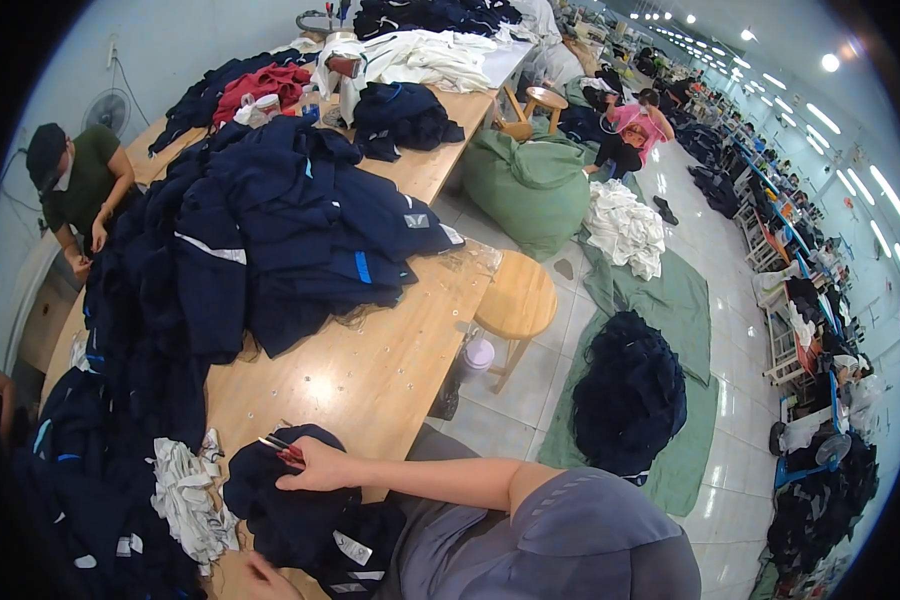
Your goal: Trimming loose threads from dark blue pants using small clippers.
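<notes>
My right hand (315,465) is closed around a pair of small red-handled thread snips (288,455), their slim pale tips pointing left. It hovers over a dark navy garment (255,485) bunched at the near edge of the table, with white labels or strips on its lower part. At the bottom of the view, my left hand (268,580) is beside that garment's near side. Motion smears its fingers, so its hold cannot be made out. A bundle of crumpled white cloth pieces (190,500) lies just left of the garment.
Navy garments (280,220) heap across the wooden table (320,385). A round stool (515,292) stands right of it. On the floor are a green sack (530,190), a white cloth pile (625,228) and a navy bundle (628,395). Two people work farther off; an arm shows at the left edge.
</notes>
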Available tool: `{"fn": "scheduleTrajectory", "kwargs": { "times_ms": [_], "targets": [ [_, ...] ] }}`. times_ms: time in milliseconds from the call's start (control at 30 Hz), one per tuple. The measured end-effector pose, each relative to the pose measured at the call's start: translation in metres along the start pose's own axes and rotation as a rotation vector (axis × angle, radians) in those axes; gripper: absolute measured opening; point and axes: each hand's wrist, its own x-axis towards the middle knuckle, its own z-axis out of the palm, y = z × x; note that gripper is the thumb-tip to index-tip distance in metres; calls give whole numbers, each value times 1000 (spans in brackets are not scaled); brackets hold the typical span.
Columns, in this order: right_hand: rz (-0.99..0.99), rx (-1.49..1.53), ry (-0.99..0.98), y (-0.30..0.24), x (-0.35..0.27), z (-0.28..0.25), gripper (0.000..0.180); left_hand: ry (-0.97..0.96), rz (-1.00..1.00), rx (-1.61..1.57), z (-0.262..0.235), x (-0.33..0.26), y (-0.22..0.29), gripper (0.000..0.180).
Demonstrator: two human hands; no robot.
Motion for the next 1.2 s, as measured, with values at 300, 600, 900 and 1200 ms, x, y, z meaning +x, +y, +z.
{"fn": "scheduleTrajectory", "kwargs": {
  "times_ms": [300,600,900,1200],
  "targets": [
    [-490,-544,472,-52,29,-11,28,117,193,-195,41,-16,3,28],
    [-183,-431,13,3,-42,36,43,-84,240,-190,58,-38,88,25],
    [-539,-8,-20,-65,-14,53,16,-318,-157,-1350,40,-13,82,51],
    [-729,-128,-408,-97,-15,59,25,-304,28,-1599,-11,-5,125,41]
  ]
}}
